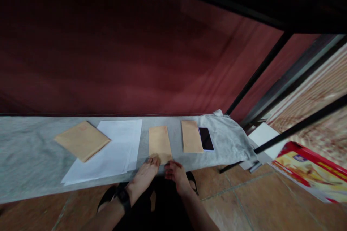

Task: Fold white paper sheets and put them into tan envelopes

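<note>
Envelope (159, 140): front worktop (226, 139) edge, long axis front-to-back
Left hand (151, 166): on near end
Right hand (175, 172): near-right corner
Grips: we can't tell

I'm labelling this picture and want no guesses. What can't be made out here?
Head view:
Near left corner of the middle envelope: hidden by the left hand.
Its printed mark: too small and blurred.
Whether the right hand touches it: too blurred.
Part of the white sheets: covered by the left envelope.
</note>
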Demonstrator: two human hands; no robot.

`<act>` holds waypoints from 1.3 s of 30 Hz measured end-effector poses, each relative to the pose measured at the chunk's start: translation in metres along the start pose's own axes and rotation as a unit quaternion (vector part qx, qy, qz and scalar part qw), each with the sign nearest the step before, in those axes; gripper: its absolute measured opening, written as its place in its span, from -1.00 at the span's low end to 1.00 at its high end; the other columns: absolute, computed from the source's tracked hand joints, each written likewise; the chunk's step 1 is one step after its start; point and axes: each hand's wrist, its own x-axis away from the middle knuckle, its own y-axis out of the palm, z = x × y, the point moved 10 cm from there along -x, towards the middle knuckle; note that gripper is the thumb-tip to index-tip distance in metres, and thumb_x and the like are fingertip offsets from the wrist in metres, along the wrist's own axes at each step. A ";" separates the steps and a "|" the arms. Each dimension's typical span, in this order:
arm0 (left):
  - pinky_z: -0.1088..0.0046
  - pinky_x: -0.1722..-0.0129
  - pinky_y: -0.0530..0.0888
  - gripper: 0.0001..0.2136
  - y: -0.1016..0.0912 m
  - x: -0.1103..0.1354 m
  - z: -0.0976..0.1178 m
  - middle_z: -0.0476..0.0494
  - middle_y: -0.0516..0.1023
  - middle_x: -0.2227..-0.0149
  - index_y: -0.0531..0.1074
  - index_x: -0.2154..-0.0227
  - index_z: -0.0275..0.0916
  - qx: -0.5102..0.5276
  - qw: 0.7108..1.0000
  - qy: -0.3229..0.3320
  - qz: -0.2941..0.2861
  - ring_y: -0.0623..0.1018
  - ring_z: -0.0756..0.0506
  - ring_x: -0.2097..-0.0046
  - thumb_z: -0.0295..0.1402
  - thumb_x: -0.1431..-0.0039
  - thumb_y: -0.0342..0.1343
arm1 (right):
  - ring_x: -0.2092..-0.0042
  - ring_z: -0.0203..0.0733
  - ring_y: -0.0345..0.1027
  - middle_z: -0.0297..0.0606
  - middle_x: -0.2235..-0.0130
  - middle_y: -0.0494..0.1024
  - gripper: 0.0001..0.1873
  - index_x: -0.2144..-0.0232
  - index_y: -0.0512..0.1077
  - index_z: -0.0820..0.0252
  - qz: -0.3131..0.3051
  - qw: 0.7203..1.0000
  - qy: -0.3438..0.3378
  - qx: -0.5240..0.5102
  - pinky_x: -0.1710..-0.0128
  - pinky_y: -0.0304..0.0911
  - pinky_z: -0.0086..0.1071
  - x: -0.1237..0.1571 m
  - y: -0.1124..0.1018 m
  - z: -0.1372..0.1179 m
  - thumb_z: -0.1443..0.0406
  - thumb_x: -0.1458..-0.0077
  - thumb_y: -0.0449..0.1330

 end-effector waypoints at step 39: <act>0.22 0.12 0.59 -0.53 0.022 0.013 -0.053 -0.28 0.60 0.09 0.32 -0.12 -0.26 0.605 0.703 -0.350 0.136 0.64 -0.20 0.12 -0.24 -0.18 0.19 | 0.34 -0.14 0.54 -0.29 0.43 0.59 -0.66 0.46 0.42 0.14 0.034 0.988 0.026 -0.149 0.27 0.45 -0.29 -0.011 0.002 0.007 0.17 0.23 0.46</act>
